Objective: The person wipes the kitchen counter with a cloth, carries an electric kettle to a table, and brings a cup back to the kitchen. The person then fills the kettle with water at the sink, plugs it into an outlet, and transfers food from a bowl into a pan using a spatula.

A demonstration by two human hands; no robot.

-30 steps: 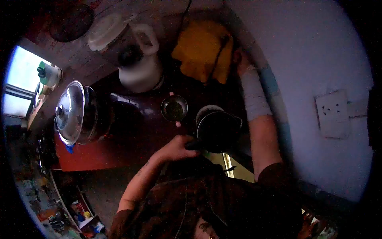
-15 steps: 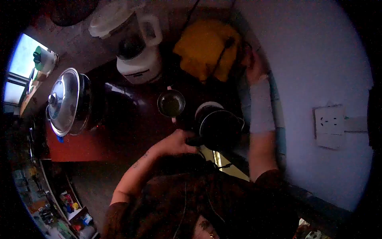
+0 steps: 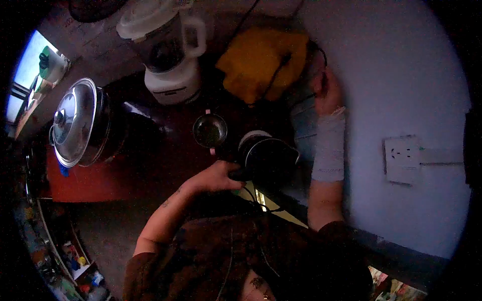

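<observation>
My left hand (image 3: pixel 221 175) is closed round the handle of a dark, round kettle-like vessel (image 3: pixel 271 159), which has a spout-like lip on its right. The vessel's inside is too dark to make out. By the wall, my right hand (image 3: pixel 327 93) pinches a black cord (image 3: pixel 321 52) that loops beside a yellow cloth (image 3: pixel 263 60). A pale bandage wraps that forearm. A small round bowl (image 3: pixel 210 130) with two pink handles and something greenish in it stands left of the vessel. Partly hidden behind the vessel is a pale round thing (image 3: pixel 256 135).
A white blender (image 3: pixel 173 83) stands at the back. To the left, a pot with a glass lid (image 3: pixel 75 123) sits on the dark red tabletop (image 3: pixel 120 188). The wall on the right carries a power socket (image 3: pixel 401 154).
My right hand has drawn back from beside the yellow cloth towards me, and the cord now shows in its fingers. The left hand keeps its hold. The whole view has shifted slightly.
</observation>
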